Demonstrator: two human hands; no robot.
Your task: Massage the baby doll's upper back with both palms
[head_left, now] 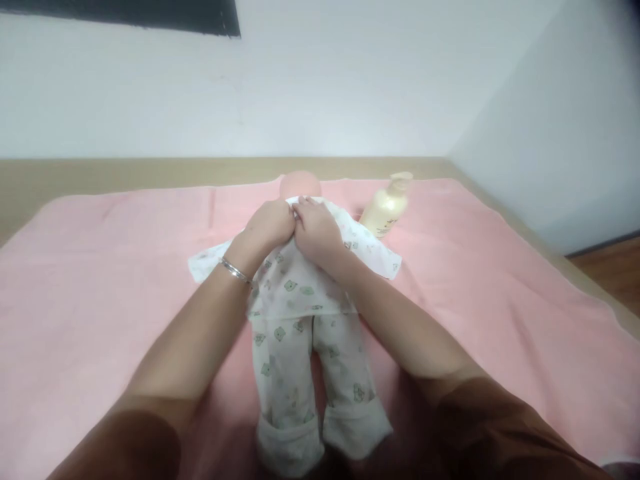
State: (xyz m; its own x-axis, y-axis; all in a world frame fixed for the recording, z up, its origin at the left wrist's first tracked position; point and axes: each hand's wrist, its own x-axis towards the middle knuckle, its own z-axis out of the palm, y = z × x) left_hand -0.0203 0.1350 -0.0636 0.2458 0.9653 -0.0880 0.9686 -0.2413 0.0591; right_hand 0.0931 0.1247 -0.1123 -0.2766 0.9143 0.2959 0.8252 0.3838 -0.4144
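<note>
A baby doll (300, 183) lies on its back or front, which I cannot tell, with its head at the far end. It wears a white printed baby shirt (295, 287) with the sleeves spread to both sides, and matching trousers (285, 373) with turned-up cuffs. At the shirt's neckline my left hand (271, 223), with a silver bracelet at the wrist, is closed on the fabric. Right beside it my right hand (317, 227) pinches the same neck edge, the two hands touching. What the fingertips hold in detail is hidden.
A pale yellow pump bottle (385, 207) stands tilted just right of the doll's shoulder. Under everything lies a pink sheet (125, 300) on a wooden-edged table (350, 167). A white wall (350, 87) rises behind, with another at the right.
</note>
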